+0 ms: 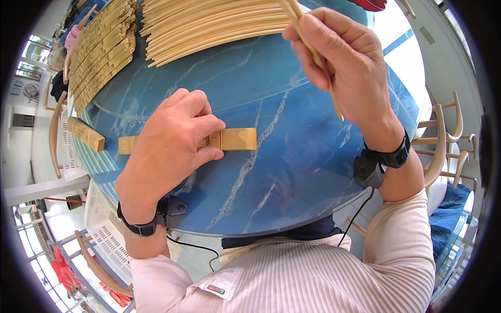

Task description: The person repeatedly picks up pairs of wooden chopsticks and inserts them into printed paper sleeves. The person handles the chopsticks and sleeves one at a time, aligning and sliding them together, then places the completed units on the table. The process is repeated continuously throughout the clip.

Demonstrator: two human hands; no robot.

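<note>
Left fingers [211, 124] pinch a gold packet [239, 139], its contents hidden.

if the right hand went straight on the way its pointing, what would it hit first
Probably the row of wooden chopsticks, which lies up and left of the right hand. The hand looks raised above the table, so it might pass over them; depth is unclear here.
</note>
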